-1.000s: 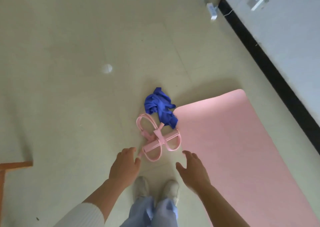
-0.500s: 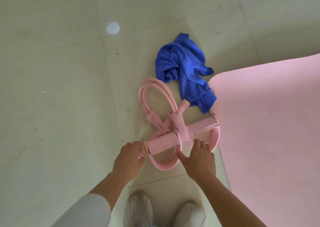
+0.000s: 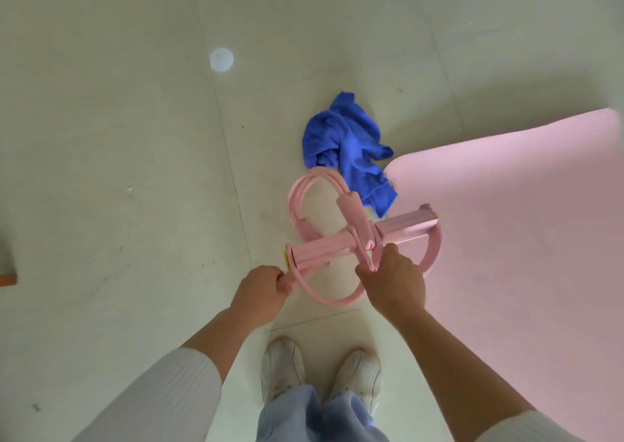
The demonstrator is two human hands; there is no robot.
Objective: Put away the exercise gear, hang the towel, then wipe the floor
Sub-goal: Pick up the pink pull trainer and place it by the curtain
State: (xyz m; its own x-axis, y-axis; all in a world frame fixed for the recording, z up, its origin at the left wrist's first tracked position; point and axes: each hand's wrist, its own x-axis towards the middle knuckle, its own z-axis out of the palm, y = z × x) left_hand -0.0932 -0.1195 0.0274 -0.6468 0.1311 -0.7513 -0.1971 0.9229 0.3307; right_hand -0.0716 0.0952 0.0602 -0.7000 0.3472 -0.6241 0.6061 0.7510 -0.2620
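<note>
A pink pedal resistance puller with foam bars and tube loops lies on the pale tiled floor in front of my feet. My left hand grips its left end loop, fingers curled round it. My right hand pinches the strap at the puller's middle. The right foam bar looks slightly raised. A crumpled blue towel lies just beyond the puller, its lower corner beside the upper handle. A pink exercise mat is spread flat to the right, its corner touching the puller's right loop.
My white shoes stand just behind the puller. A round white spot marks the floor farther off. An orange-brown edge pokes in at the far left. Bare floor stretches to the left and ahead.
I have bent closer to the floor. Both hands went from hovering open to taking hold of the puller, the left at its end, the right at its middle strap.
</note>
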